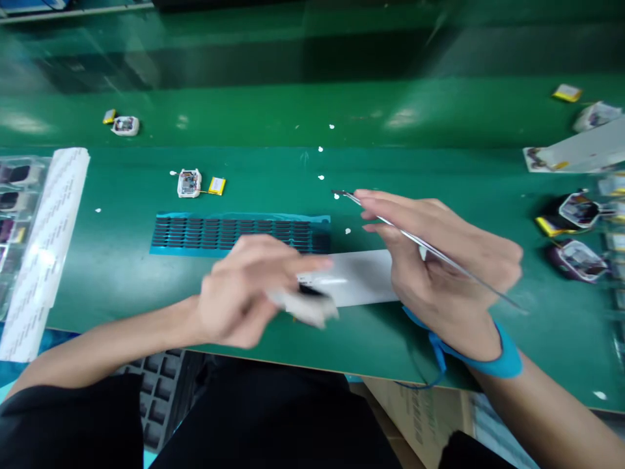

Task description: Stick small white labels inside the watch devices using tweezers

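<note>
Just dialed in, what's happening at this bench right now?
A person sits at a green bench. The right hand grips thin metal tweezers, tips pointing up and left. The left hand holds a small white part, blurred with motion, over a white sheet. Just beyond lies a blue sheet of dark pads, with a small white module and yellow battery farther back.
</note>
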{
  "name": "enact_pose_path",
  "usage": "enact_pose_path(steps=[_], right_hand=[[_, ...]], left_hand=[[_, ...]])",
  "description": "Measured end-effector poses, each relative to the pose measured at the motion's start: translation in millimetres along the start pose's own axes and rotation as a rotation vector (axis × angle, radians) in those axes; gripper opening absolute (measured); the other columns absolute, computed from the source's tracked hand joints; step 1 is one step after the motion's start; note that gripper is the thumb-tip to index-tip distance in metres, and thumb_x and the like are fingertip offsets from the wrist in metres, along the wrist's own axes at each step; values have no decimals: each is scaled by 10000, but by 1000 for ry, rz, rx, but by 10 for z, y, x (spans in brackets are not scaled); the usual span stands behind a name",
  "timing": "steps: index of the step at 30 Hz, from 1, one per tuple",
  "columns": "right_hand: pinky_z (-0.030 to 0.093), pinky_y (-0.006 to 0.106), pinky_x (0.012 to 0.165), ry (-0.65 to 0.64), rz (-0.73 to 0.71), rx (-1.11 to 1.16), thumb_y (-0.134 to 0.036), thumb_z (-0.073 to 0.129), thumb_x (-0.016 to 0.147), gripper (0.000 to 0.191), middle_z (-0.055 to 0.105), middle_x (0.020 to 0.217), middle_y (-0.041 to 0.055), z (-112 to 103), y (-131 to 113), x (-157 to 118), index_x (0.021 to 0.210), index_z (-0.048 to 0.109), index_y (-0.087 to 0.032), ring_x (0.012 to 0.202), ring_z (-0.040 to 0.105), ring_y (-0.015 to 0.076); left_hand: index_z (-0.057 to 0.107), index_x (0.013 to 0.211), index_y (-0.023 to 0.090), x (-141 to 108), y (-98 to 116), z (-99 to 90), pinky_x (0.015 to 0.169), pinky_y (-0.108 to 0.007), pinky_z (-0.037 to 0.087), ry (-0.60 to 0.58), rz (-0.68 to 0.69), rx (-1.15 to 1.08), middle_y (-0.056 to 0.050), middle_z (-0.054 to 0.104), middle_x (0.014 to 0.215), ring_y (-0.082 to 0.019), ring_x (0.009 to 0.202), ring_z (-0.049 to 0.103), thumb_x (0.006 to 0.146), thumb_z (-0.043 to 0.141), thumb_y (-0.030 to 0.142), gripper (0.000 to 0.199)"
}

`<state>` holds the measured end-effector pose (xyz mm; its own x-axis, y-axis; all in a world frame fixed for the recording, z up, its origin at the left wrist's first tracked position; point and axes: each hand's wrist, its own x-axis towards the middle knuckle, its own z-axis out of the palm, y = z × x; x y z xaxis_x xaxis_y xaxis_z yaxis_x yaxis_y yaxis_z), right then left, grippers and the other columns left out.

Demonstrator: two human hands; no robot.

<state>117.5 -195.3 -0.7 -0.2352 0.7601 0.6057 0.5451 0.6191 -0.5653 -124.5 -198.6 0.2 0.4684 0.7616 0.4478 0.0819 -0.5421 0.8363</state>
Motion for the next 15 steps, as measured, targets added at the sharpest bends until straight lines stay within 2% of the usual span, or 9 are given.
enact_pose_path(steps=[2,3,4,6,8,10,12,15], right_hand=[[631,417,850,19,-61,-66,5,638,899,570,734,1250,29,-17,-38,-11,1357,644,-335,1046,732,259],[634,406,831,26,-97,-93,22,648,886,593,736,1244,36,-21,-57,-16,1374,632,-315,1022,736,252],[637,394,814,20,-130,-116,34,659,873,599,735,1245,50,-22,-75,-21,1380,627,-283,1004,737,245],[642,374,786,-11,-202,-148,36,677,861,571,732,1243,86,-20,-102,-35,1373,625,-212,985,736,234],[648,363,765,-83,-292,-168,0,668,889,498,729,1238,115,-18,-114,-55,1363,616,-145,990,732,231],[653,346,759,-157,-368,-195,-52,611,949,407,723,1248,102,-22,-115,-82,1349,612,-124,1008,726,221],[654,318,783,-205,-415,-210,-87,564,986,354,700,1288,68,-35,-116,-111,1329,626,-151,1022,726,201],[654,309,846,-248,-390,-196,-93,576,981,386,643,1353,26,-64,-141,-137,1344,623,-216,1057,730,194]], left_hand=[[628,1032,220,62,37,-37,878,-373,565,190,-366,-294,-63,792,1022,-209,942,741,1009,536,196,98],[621,1017,192,97,36,-51,823,-347,569,234,-528,-437,-83,789,975,-200,879,736,1017,524,207,99],[616,995,168,126,25,-59,774,-321,565,238,-662,-570,-101,786,940,-185,813,721,1017,515,203,110],[619,973,133,156,-9,-56,708,-288,548,193,-815,-766,-131,781,905,-166,732,683,993,521,178,110],[647,955,114,143,-31,-32,666,-266,534,161,-853,-822,-132,770,893,-161,717,662,965,565,185,109],[684,899,114,106,-31,-3,621,-230,512,193,-822,-744,-91,747,854,-135,691,627,923,666,220,110],[706,845,124,73,-13,13,570,-203,488,246,-790,-648,-41,707,797,-101,636,579,866,767,265,155],[703,800,139,67,20,13,537,-217,520,279,-802,-620,-6,677,747,-91,571,584,780,859,322,242]])
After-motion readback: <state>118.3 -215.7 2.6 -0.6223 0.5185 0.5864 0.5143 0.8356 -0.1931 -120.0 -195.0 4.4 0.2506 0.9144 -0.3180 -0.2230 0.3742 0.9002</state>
